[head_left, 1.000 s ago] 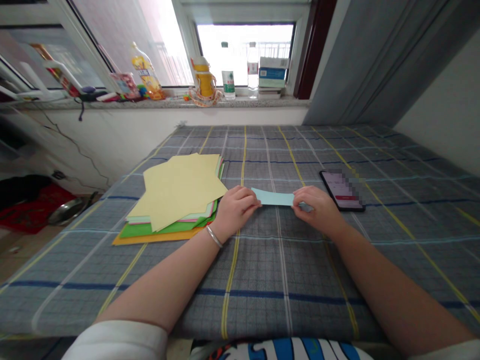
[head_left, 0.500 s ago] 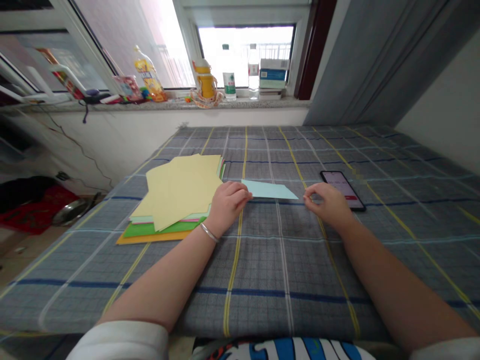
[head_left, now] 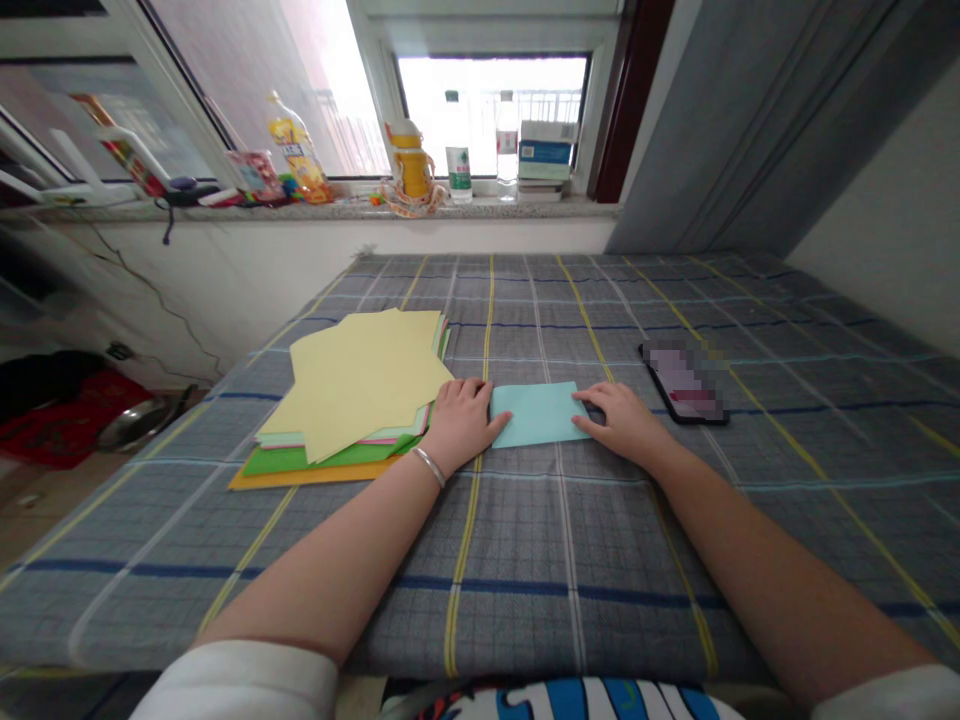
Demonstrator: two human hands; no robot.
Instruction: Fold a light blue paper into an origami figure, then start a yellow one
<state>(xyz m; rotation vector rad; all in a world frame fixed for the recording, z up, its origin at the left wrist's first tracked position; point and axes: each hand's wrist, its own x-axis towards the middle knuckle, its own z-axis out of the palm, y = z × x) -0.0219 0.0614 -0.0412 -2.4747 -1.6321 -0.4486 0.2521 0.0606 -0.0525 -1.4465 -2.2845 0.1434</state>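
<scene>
A light blue piece of paper (head_left: 536, 414) lies flat on the checked cloth between my hands, its long side running left to right. At its left edge my left hand (head_left: 461, 418) rests with the fingers stretched out and the thumb on the paper. My right hand (head_left: 621, 418) touches the right edge with the tips of thumb and index finger, which are spread apart. Close by on the left is a stack of coloured paper, with pale yellow sheets (head_left: 367, 375) on top and green (head_left: 300, 460) and orange sheets (head_left: 259, 482) showing below.
A phone (head_left: 684, 382) lies to the right of my right hand. The grey checked cloth (head_left: 525, 540) covers the surface. Along the windowsill (head_left: 517, 208) stand a yellow bottle (head_left: 411, 160), clear bottles (head_left: 507, 150) and stacked boxes (head_left: 546, 155).
The blue paper, tilted and held at its left end before, now lies flat and nearer to me. My right hand has moved left onto its right edge. My left hand's fingers have spread out.
</scene>
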